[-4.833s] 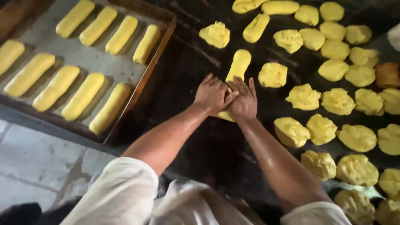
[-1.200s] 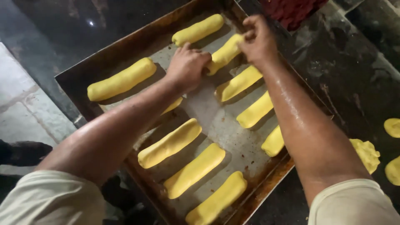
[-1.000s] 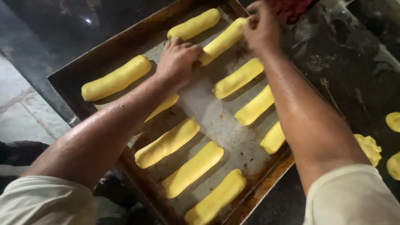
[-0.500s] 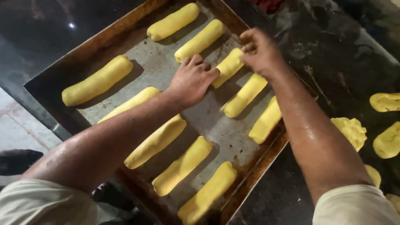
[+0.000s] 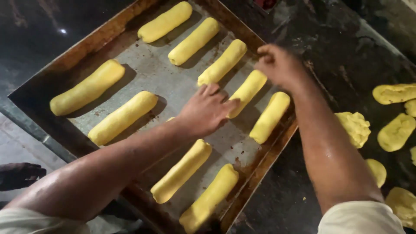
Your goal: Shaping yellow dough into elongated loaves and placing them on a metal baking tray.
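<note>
Neither hand grips anything: the left hand [image 5: 207, 109] lies palm down with fingers loosely spread, its fingertips touching the near end of one yellow dough log [image 5: 248, 92], and the right hand [image 5: 277, 65] hovers loosely curled at the far end of the same log, with nothing enclosed; whether it touches the log cannot be determined. This log lies on the metal baking tray [image 5: 143, 71], in the row along the tray's right side, between a neighbouring log [image 5: 222, 62] toward the far end and another log [image 5: 270, 117] toward the near right edge. Further logs [image 5: 122, 117] lie in a second row along the tray's left side. To the right of the tray, flattened dough pieces [image 5: 395, 131] rest on the dark work surface [image 5: 346, 52].
</note>
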